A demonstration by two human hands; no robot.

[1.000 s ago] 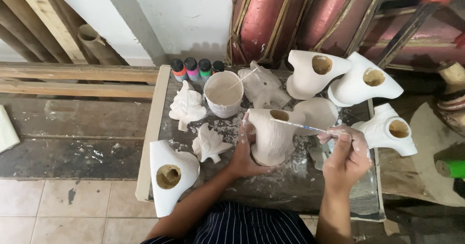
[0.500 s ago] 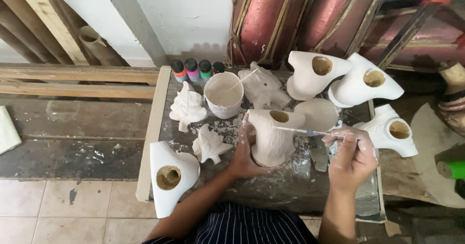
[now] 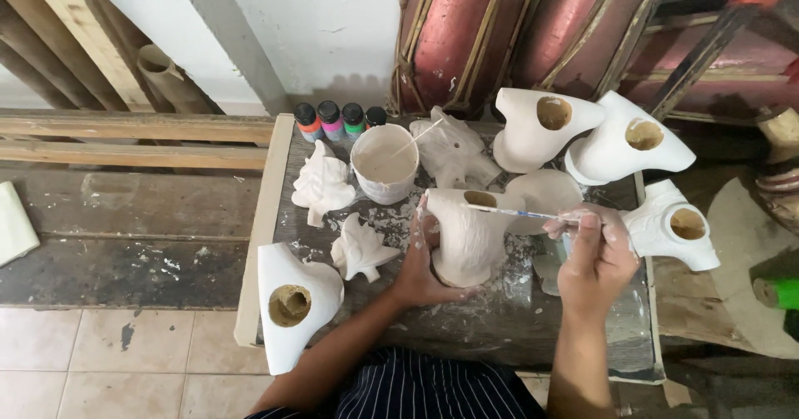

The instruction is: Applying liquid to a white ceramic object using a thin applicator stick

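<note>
Your left hand (image 3: 420, 261) wraps around the side of a white clay figure (image 3: 466, 236) standing upright near the middle of the counter (image 3: 516, 327), its grip closed on the figure's left flank. Your right hand (image 3: 595, 257) pinches a thin brush (image 3: 520, 213) between thumb and fingertips, a tight grip, with the brush lying nearly level and its tip at the figure's open top. Just behind the figure stands a white cup of paint (image 3: 384, 163) with a stick in it, and behind that a row of small paint bottles (image 3: 339, 119). A tree-shaped piece (image 3: 321, 184) and a star-like piece (image 3: 359, 248) lie to the left. Hollow white forms (image 3: 293, 302) sit at the counter's near left corner and along its right side.
</note>
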